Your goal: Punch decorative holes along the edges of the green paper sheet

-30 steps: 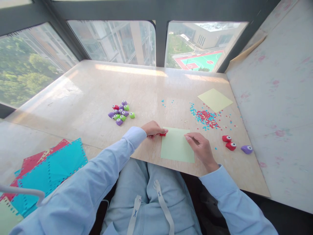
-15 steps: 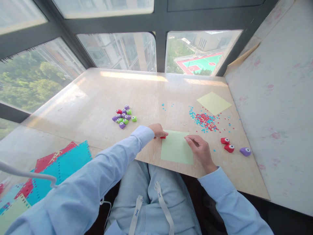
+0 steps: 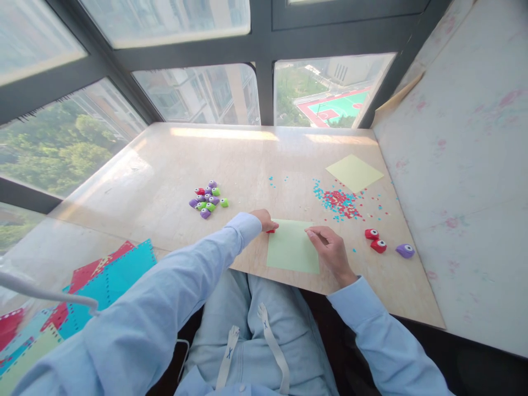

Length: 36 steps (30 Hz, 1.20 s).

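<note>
Fingers of the right hand (image 3: 330, 250) curl together, tips pressing the right edge of a pale green paper sheet (image 3: 292, 247) lying flat at the near edge of the table (image 3: 165, 181). The left hand (image 3: 264, 220) closes its fingers around a small red punch (image 3: 271, 230) at the sheet's upper left corner. Right of the sheet sit two red punches (image 3: 375, 240) and a purple one (image 3: 405, 251); farther off, scattered confetti (image 3: 338, 199), a cluster of punches (image 3: 208, 198) and a yellow sheet (image 3: 353, 172).

**Open middle, clutter at the sides**

The table (image 3: 165, 165) lies bare across upper left and centre. A cluster of punches (image 3: 208, 199) blocks mid-left; confetti (image 3: 339, 200), three punches (image 3: 381, 245) and a yellow sheet (image 3: 353, 172) crowd the right.
</note>
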### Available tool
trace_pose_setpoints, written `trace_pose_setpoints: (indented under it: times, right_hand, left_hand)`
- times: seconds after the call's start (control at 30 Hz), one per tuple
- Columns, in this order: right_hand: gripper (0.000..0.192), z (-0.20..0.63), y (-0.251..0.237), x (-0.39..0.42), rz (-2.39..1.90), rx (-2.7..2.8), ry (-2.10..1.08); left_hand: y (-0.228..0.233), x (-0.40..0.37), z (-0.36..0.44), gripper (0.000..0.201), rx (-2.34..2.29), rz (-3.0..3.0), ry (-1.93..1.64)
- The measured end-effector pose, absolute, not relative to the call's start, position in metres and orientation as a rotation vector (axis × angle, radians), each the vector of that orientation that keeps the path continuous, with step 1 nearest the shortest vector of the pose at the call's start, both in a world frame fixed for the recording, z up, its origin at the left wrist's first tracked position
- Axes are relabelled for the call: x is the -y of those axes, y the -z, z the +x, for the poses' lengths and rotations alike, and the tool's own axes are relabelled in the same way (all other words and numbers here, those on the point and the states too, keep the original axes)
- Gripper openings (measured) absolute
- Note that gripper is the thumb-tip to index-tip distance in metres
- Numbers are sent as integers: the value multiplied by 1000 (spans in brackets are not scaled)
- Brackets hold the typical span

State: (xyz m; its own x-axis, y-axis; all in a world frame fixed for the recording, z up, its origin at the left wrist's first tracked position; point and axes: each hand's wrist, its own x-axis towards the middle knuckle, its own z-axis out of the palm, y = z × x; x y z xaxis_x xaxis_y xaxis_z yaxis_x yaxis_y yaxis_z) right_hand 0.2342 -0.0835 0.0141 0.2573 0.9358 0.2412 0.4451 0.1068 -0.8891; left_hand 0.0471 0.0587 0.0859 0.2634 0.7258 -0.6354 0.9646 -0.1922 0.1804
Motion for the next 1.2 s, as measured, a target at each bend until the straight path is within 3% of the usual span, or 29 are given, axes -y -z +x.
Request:
trace_pose_setpoints:
  times: [0.7,1.2]
  right_hand:
    - [24,236,-10,83,-1501,1400,-577]
    - [26,237,-4,79,-1538,1489,-507]
  left_hand:
    - [-83,-66,52,31,-1528,1949,635]
    - [-84,-56,38,33,-1534,1844,444]
